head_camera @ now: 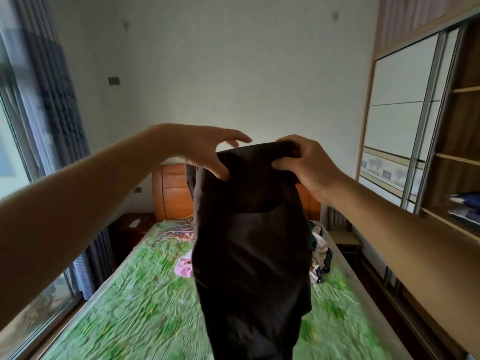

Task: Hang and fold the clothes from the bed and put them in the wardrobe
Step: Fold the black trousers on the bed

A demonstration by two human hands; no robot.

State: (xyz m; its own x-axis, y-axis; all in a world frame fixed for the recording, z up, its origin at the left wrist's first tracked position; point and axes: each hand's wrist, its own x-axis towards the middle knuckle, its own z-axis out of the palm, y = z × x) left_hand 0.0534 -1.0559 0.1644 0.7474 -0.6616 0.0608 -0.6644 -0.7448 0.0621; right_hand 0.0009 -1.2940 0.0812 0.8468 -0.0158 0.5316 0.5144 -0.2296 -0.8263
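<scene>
Forearms [65, 203] stretch out, holding a dark garment [252, 242] up over the bed [135, 307]. Right hand [306, 165] grips its top edge; left hand [205, 149] has straight fingers [235, 138] above that edge, thumb on the cloth. Level the edge before folding; wardrobe [462, 141] stands open at right, well clear.

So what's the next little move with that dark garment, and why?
Probably close the left hand on the top edge of the dark garment. Only the right hand clearly has a grip on it, the left fingers look straight, and the cloth hangs unfolded over the bed.
</scene>
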